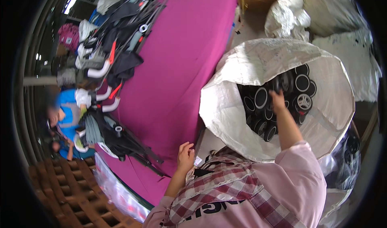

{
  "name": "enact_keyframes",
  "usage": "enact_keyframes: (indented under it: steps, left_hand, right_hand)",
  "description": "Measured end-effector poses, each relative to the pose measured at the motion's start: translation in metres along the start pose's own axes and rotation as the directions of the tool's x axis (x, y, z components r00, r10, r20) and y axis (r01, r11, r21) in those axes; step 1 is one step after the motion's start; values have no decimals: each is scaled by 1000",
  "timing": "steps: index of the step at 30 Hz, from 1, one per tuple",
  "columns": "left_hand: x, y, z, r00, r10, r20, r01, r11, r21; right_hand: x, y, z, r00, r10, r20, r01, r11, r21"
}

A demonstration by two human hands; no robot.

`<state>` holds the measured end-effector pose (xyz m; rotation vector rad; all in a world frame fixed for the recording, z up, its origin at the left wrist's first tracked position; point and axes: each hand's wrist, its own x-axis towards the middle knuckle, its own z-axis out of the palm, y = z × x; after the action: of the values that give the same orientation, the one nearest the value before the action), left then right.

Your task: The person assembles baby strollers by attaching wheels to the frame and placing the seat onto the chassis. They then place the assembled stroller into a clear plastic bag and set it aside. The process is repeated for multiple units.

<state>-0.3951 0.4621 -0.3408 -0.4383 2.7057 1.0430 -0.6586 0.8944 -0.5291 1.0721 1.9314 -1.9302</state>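
My right hand [277, 100] reaches down into a large white woven sack [225, 107]. Its fingers close on the edge of a black wheel [285, 82], one of several heaped inside. Many of these wheels carry a pale ring, and one wheel with grey spokes [303, 102] lies to the right of my hand. My left hand [186, 157] rests near the edge of the magenta-covered table [177, 66], its fingers loosely bent and apart, with nothing seen in them. A small white tag [197, 160] shows beside it.
Folded stroller frames [121, 38] with black fabric and white-and-red parts line the table's far left side. Two people in blue are beyond it, one behind a stroller frame [115, 133]. A brown lattice stack [72, 191] stands lower left. Further white sacks [350, 62] crowd the right.
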Motion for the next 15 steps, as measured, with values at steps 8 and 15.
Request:
enact_keyframes:
  steps: [8, 15]
  left_hand:
    - [-101, -79, -15, 965, -24, -260, -66, 941, -331]
    - [-192, -100, -85, 776, 181, -605, -271, 961, -61]
  right_hand:
    - [-126, -6, 45, 872, 356, 336, -449, 855, 260]
    - [-367, -53, 204, 795, -18, 607, -123, 974, 190]
